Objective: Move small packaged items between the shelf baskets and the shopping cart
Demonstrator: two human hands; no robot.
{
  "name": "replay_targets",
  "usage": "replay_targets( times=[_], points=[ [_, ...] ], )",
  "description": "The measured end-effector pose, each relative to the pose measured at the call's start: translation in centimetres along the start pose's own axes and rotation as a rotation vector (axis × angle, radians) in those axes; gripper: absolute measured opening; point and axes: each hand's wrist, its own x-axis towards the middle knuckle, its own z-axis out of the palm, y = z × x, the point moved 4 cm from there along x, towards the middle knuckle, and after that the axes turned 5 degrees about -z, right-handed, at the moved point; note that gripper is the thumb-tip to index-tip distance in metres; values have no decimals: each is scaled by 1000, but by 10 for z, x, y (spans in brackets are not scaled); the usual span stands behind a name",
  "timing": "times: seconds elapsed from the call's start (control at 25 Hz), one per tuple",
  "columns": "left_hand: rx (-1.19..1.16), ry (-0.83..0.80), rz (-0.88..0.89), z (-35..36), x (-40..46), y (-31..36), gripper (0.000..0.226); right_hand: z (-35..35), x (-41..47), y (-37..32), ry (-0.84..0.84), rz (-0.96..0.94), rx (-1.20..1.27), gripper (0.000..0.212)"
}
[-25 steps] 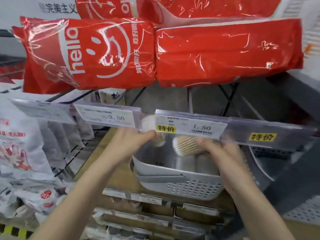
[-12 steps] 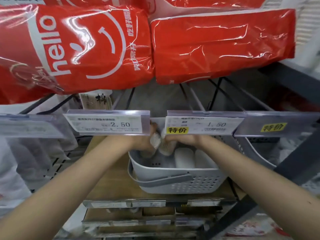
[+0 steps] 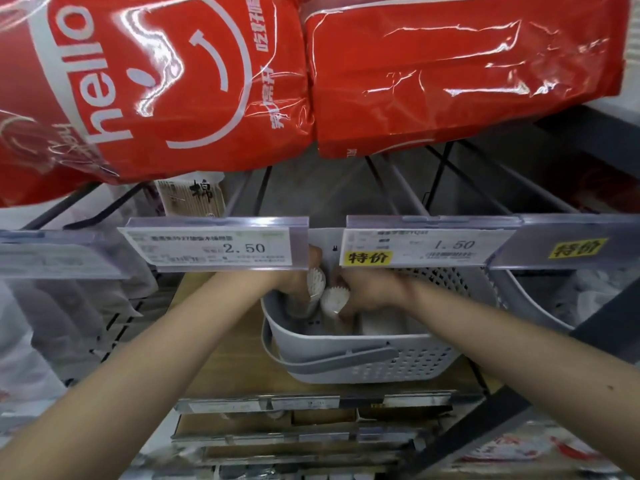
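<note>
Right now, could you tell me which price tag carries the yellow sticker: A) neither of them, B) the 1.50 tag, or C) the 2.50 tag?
B: the yellow sticker sits on the lower left corner of the 1.50 tag, above the grey basket, while the 2.50 tag is plain white.

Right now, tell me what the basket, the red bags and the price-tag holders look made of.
Basket: matte grey moulded plastic, judging by its perforated walls and strap-like handle.
Red bags: thin glossy plastic film, going by the creases and bright glare streaks.
Price-tag holders: clear rigid plastic strips, since the paper labels show through; probably acrylic or PVC, but the picture cannot settle which.
</note>
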Motion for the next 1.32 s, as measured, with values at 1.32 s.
replay_targets(
  times=[1.32],
  points=[
    [-352,486,161,1,-72,1,40,-48,-116,-33,448,53,35,52]
  ],
)
